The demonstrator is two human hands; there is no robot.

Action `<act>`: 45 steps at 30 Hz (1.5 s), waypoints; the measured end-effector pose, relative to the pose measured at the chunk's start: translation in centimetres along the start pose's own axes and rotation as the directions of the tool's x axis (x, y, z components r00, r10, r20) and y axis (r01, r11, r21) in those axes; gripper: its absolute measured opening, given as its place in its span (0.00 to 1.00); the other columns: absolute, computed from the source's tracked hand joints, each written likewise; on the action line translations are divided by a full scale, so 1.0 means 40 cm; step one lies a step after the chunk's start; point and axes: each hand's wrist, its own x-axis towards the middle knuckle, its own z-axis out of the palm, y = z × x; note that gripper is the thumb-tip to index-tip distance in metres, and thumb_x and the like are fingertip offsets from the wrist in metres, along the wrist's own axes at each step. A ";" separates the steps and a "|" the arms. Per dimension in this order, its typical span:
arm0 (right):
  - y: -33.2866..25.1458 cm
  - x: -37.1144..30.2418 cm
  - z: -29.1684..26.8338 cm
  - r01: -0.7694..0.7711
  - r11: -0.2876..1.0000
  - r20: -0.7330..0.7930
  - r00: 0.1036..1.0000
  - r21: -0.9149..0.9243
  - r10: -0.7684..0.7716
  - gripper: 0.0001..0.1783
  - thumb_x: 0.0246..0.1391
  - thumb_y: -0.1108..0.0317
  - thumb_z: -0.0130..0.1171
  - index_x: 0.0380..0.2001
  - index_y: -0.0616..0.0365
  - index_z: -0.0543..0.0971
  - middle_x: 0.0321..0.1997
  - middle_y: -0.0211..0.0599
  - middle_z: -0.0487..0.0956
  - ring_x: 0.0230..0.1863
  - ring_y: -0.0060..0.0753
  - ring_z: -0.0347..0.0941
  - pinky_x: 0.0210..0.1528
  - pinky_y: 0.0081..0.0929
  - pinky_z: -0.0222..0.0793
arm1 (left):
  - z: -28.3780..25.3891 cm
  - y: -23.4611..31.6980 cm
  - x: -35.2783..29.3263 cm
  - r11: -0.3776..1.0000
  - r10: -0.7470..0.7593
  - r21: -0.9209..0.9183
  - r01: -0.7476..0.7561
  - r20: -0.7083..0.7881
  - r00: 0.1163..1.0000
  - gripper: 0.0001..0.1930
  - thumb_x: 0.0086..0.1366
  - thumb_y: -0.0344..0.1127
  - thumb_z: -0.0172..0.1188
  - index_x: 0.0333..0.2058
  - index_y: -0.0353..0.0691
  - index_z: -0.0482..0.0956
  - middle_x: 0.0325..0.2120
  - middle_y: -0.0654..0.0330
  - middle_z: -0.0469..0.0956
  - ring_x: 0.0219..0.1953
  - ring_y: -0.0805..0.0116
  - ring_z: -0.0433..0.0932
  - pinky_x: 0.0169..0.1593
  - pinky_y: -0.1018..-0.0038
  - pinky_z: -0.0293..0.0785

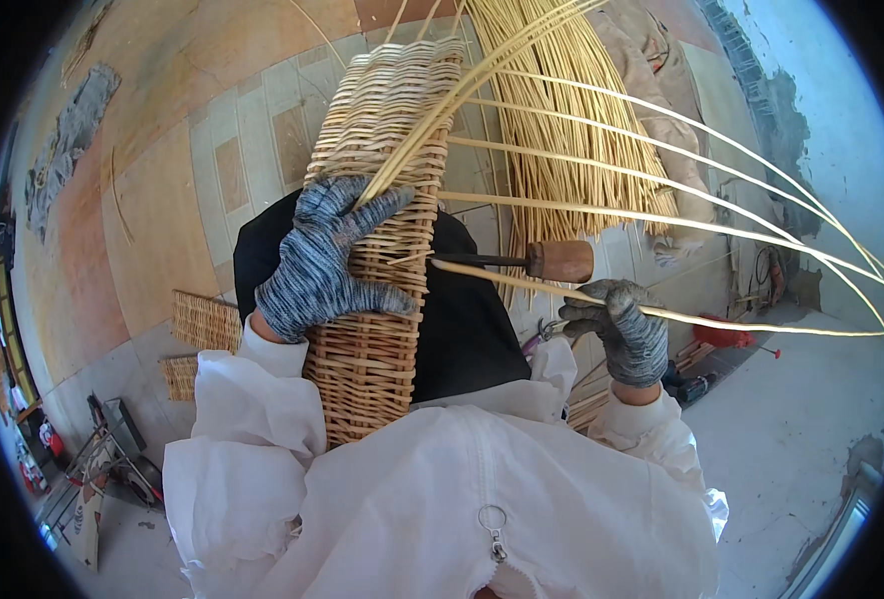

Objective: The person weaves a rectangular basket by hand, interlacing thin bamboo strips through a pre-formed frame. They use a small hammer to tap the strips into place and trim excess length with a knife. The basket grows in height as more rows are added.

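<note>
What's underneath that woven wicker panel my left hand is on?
Black cloth shows on both sides of the woven panel, with floor tiles past its upper part. What lies directly beneath is covered by the panel, so whether the cloth runs unbroken there can't be seen.

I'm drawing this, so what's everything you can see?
Woven panel: one, tan, on the lap.
Pale strands: several, cream, reaching right off the panel.
Wood-handled tool: one, brown handle, panel's right edge.
Black cloth: one, black, under the panel.
Rod bundle: one, yellow, on the floor beyond.
Crumpled cloth: one, brown, beside the bundle.
Small woven pieces: two, tan, left.
Crumpled sheet: one, grey, upper left.
Small clutter: uncounted, mixed colours, both sides.
Wall: one, pale blue, right.
Floor: one, tan-grey, below.
Jacket: one, white, worn.
Left hand: one, grey glove, on the panel.
Right hand: one, grey glove, holding a strand.
</note>
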 end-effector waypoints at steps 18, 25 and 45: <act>-0.061 0.076 0.059 0.549 0.569 0.173 0.610 0.612 -0.774 0.22 0.57 0.42 0.47 0.31 0.50 0.73 0.23 0.26 0.69 0.22 0.20 0.66 0.28 0.19 0.66 | -0.035 0.007 0.021 0.995 0.062 -0.085 -0.061 0.006 0.998 0.48 0.35 0.69 0.66 0.57 0.53 0.69 0.52 0.53 0.67 0.59 0.49 0.59 0.66 0.51 0.39; -0.033 0.160 0.006 0.476 0.612 0.359 0.521 0.631 -0.775 0.23 0.58 0.41 0.45 0.32 0.50 0.74 0.26 0.26 0.72 0.26 0.20 0.68 0.31 0.20 0.68 | -0.032 -0.007 0.027 0.990 0.022 -0.137 -0.013 0.062 0.998 0.50 0.32 0.71 0.65 0.56 0.54 0.70 0.50 0.54 0.68 0.56 0.50 0.62 0.65 0.48 0.40; -0.234 0.065 0.240 0.530 0.833 0.735 0.499 0.161 -0.459 0.18 0.58 0.51 0.48 0.27 0.53 0.77 0.31 0.32 0.76 0.27 0.36 0.72 0.32 0.34 0.70 | -0.019 0.021 0.008 0.995 -0.069 -0.075 0.073 0.053 0.996 0.54 0.36 0.69 0.66 0.61 0.50 0.60 0.57 0.43 0.60 0.61 0.43 0.55 0.66 0.48 0.37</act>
